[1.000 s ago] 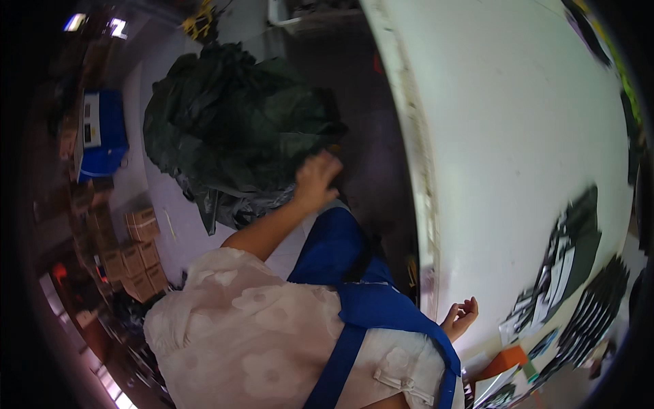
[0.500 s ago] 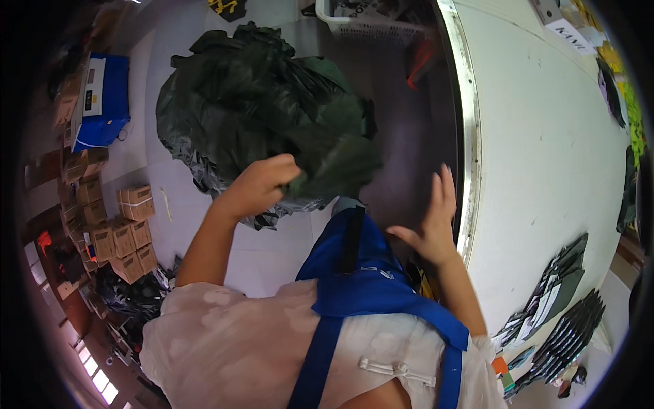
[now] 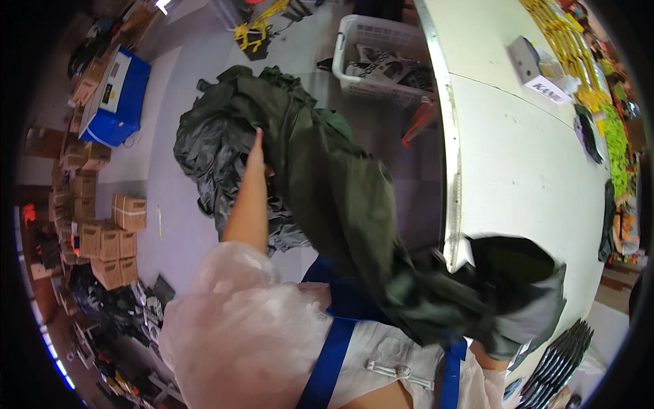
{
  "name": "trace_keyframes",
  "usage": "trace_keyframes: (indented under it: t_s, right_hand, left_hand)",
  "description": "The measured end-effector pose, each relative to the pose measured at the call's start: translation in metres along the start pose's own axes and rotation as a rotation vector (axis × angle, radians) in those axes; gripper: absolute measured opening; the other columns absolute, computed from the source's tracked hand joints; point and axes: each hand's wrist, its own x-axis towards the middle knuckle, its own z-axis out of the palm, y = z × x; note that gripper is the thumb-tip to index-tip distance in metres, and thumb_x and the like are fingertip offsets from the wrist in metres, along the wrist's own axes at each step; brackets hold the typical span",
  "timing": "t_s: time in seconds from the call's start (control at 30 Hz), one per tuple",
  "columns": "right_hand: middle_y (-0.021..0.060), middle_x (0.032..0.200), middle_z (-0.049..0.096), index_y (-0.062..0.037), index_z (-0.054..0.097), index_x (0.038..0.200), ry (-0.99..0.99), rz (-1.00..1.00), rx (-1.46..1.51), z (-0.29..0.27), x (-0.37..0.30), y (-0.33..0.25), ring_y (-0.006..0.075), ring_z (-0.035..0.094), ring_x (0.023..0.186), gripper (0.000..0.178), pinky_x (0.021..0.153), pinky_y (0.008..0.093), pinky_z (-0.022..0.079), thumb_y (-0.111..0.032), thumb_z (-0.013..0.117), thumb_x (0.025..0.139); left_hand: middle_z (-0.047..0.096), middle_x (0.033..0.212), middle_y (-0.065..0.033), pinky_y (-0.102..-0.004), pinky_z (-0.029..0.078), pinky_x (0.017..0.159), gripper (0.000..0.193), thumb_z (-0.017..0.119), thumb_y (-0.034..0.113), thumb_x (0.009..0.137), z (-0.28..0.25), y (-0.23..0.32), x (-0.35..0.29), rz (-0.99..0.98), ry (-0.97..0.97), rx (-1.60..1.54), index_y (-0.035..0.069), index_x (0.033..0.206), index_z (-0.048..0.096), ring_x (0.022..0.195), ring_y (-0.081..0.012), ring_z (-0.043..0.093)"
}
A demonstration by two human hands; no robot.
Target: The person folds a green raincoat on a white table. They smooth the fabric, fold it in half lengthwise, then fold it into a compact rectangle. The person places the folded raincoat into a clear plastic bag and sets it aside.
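Observation:
A long piece of dark green, slightly shiny fabric (image 3: 347, 204) stretches from a crumpled heap (image 3: 218, 136) of similar fabric on the floor, across my front, to the white table. At the heap, my left hand (image 3: 257, 155) is against the fabric, one finger straight up along its edge and the other fingers mostly covered by it. The fabric's far end bunches up at the table edge with a wide dark opening (image 3: 514, 262). My right hand is hidden there under the folds. Only my right wrist (image 3: 489, 358) shows below, with the fabric gathered over it.
The white table (image 3: 497, 163) runs along the right, with a small box (image 3: 538, 68) and stacked black packets (image 3: 562, 361). Ahead stands a white plastic basket (image 3: 378, 85) holding packages. Cartons (image 3: 109, 242) and a blue-and-white box (image 3: 119, 102) are at the left.
The fabric has been drawn out of the heap toward the right and me. My right hand, bare and spread beside the table before, is now covered by it. My left hand has moved farther up.

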Motion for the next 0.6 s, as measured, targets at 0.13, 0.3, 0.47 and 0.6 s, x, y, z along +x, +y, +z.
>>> trace_keyframes:
  t_s: [0.13,0.3,0.47,0.6]
  right_hand:
    - [0.0165,0.109,0.064,0.0012,0.057,0.116,0.449,0.053,0.091,-0.047,-0.094,0.004,0.0308,0.063,0.095,0.045,0.088,0.0412,0.049,-0.013,0.068,0.075]
    - [0.015,0.109,0.064,0.0014,0.057,0.117,0.945,-0.056,0.286,-0.108,-0.195,0.024,0.0284,0.063,0.095,0.044,0.086,0.0393,0.049,-0.014,0.067,0.077]
    - [0.0136,0.11,0.064,0.0016,0.056,0.119,1.368,-0.129,0.455,-0.143,-0.321,0.06,0.026,0.063,0.096,0.044,0.085,0.0374,0.049,-0.016,0.067,0.08]
    - [0.0124,0.11,0.064,0.0018,0.056,0.12,1.656,-0.067,0.561,-0.147,-0.41,0.104,0.024,0.063,0.096,0.044,0.083,0.0359,0.05,-0.017,0.067,0.082]
  left_hand:
    - [0.053,0.132,-0.0121,-0.0425,0.036,0.104,0.053,0.055,0.04,0.09,0.113,-0.039,-0.097,0.313,-0.2,-0.101,0.004,0.128,0.053,0.12,-0.0291,0.05]
    - [0.056,0.126,-0.0078,-0.0439,0.043,0.098,0.04,0.05,0.023,0.096,0.217,-0.001,-0.25,0.798,-0.725,-0.209,0.014,0.134,0.044,0.115,-0.0267,0.054]
    - [0.061,0.109,-0.0072,-0.0315,0.051,0.067,0.032,0.058,0.024,0.093,0.399,-0.04,-0.442,1.164,-1.261,0.482,0.006,0.116,0.044,0.088,-0.0179,0.063]
    - [0.06,0.087,-0.0062,-0.0247,0.042,0.044,0.037,0.066,0.031,0.086,0.49,-0.184,-0.483,1.32,-1.18,0.917,0.003,0.103,0.049,0.054,-0.0113,0.053]
